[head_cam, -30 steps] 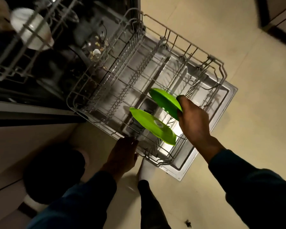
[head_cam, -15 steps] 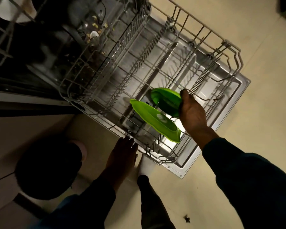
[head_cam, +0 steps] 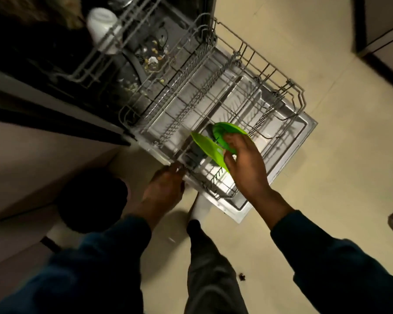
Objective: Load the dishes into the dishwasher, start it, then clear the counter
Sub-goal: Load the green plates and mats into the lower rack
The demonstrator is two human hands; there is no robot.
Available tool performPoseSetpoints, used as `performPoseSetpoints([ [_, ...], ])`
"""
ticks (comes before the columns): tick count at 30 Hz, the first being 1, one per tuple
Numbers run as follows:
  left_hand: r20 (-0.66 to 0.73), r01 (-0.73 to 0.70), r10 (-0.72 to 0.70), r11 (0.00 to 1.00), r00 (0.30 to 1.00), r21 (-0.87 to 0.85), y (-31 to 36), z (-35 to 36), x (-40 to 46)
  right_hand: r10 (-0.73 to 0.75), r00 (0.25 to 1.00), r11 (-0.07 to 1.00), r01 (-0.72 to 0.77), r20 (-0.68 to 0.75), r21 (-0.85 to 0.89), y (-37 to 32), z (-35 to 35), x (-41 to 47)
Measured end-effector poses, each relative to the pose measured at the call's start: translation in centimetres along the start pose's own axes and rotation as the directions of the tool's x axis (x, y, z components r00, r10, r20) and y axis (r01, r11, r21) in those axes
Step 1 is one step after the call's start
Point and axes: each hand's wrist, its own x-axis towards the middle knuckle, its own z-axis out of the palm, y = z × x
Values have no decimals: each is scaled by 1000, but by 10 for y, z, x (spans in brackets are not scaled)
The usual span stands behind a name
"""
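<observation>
Both arms wear long dark blue sleeves [head_cam: 327,257] that end at the wrists, leaving the hands bare. The legs are in dark trousers [head_cam: 211,273], with a pale sock [head_cam: 201,207] below.

Glossy green plastic plates [head_cam: 208,147], coated wire rack [head_cam: 247,71], smooth matt floor [head_cam: 327,200].

two plates [head_cam: 208,148] in lower rack [head_cam: 216,91], rack on open door [head_cam: 304,137]

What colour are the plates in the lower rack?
Bright green, both plates; clearest in the head view.
</observation>
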Motion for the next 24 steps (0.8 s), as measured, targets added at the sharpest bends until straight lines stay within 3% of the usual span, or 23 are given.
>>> performPoseSetpoints([
  [7, -207, -13, 4, 999, 978, -39, -7, -123, -90, -292, 956, 956, 292, 16, -15, -140, -42, -28],
  [12, -438, 31, -40, 999, 898, -28, -19, -214, -158, -469, 880, 882, 471, 79, -13, -232, -63, -30],
  [18, -624, 124, -169, 985, 763, -116, -46, -284, -260, -744, 662, 667, 732, 89, 138, -349, -70, -41],
  [24, -694, 213, -367, 930, 620, -301, -113, -317, -364, -881, 443, 473, 832, 166, 288, -472, -58, -63],
])
